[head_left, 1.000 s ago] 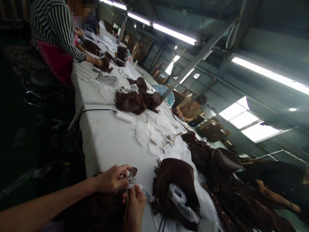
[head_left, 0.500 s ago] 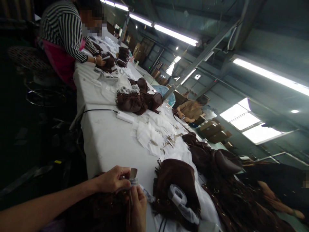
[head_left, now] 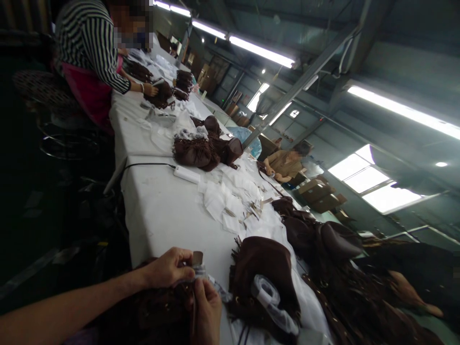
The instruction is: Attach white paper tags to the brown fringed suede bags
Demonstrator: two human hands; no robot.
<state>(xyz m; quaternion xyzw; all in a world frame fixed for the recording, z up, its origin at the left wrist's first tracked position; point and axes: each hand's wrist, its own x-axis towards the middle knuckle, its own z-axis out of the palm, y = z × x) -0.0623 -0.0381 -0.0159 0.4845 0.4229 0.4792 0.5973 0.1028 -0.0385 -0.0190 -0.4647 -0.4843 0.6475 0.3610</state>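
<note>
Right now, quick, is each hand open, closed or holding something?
Left hand: closed, fingers pinching a wrapped strip.
Right hand: fingers closed just below the wrapping; exactly what they grip is hidden.

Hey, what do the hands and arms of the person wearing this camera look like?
Both the left hand and the right hand are ungloved, with no ring that I can make out. The left forearm is bare, with no sleeve, watch or bracelet visible; the right forearm is out of view.
</note>
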